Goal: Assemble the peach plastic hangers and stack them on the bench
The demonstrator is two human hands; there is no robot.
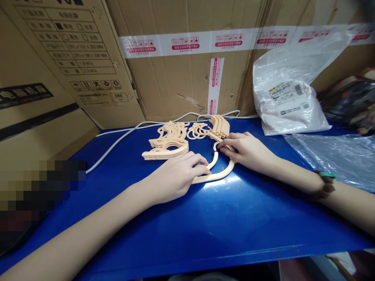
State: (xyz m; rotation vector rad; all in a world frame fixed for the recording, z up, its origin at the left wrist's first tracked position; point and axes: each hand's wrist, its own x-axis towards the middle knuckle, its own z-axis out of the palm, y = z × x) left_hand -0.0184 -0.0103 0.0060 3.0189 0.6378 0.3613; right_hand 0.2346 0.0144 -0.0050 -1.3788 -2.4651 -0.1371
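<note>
My left hand is closed around the left end of a beige plastic hanger piece, a curved arm lying low over the blue table. My right hand pinches the other side of it, where a small beige hook rises between the two hands. The fingers hide where these parts meet. Just behind the hands are a stack of curved hanger arms, another pile of curved pieces, several loose hooks and a stack of curved arms.
The blue table ends at a front edge near me. Large cardboard boxes stand at the back and left. A white cable runs behind the piles. At the right are a labelled white plastic bag and a clear plastic sheet.
</note>
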